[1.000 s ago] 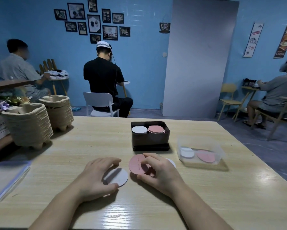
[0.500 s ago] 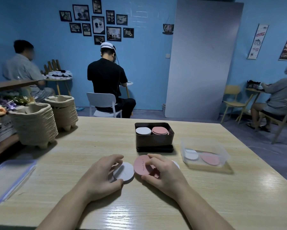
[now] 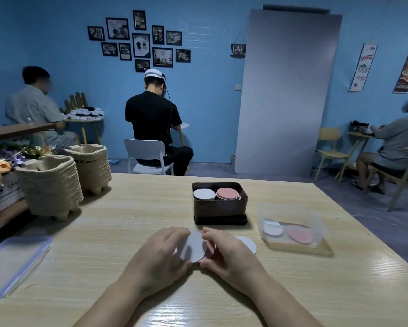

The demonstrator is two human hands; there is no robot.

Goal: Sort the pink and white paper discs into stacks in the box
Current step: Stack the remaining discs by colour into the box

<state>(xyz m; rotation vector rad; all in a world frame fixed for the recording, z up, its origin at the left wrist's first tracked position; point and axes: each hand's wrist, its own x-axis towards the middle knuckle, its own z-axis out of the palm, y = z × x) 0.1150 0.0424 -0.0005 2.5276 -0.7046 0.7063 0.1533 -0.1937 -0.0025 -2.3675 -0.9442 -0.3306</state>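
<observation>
Head view, items on the wooden surface [image 3: 127, 220]:

- Left hand [image 3: 158, 253]: near the front edge, fingers curled round the left rim of a white disc [image 3: 193, 246], which is lifted off the surface and tilted with its face toward the camera
- Right hand [image 3: 226, 253]: just beside the left one, index finger on the top rim and thumb at the bottom rim, pinching a pink disc [image 3: 210, 250] that sits directly behind the white one; only a sliver of pink shows, so how it lies cannot be told
- Second white disc [image 3: 247, 243]: flat on the surface, partly hidden under the right hand
- Box [image 3: 219, 208]: dark, rectangular, open-topped, standing on a dark base [image 3: 220, 221] just beyond the hands; inside, a white stack [image 3: 204, 194] on the left and a pink stack [image 3: 227, 193] on the right, side by side and touching
- Clear plastic container [image 3: 316, 220]: right of the box, holding one loose white disc [image 3: 272, 228] and one loose pink disc [image 3: 299, 234]
- Two stacks of moulded pulp trays [image 3: 49, 185]: far left, well apart from the box
- Clear lid [image 3: 12, 263]: at the left edge

Background: blue wall, framed pictures, three seated people at small tables
</observation>
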